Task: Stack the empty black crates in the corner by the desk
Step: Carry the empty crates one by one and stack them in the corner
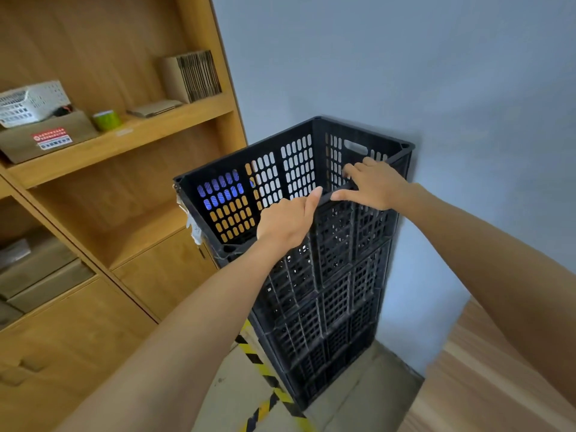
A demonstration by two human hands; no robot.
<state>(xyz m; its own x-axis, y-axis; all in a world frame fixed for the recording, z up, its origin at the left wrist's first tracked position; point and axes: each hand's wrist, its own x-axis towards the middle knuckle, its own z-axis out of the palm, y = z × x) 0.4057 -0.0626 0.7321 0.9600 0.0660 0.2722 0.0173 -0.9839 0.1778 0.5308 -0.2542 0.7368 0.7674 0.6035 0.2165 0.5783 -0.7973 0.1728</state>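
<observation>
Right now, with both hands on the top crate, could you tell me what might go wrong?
1. The stack of black crates is tall and narrow; pushing the top crate sideways could tip it.
2. The left hand and right hand both sit on its near rim, where fingers might get pinched.
3. The stack stands close to the wooden shelf unit and may scrape it.

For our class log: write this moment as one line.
both hands on near rim | left hand gripping | right hand resting | black perforated plastic crate tops stack
</observation>
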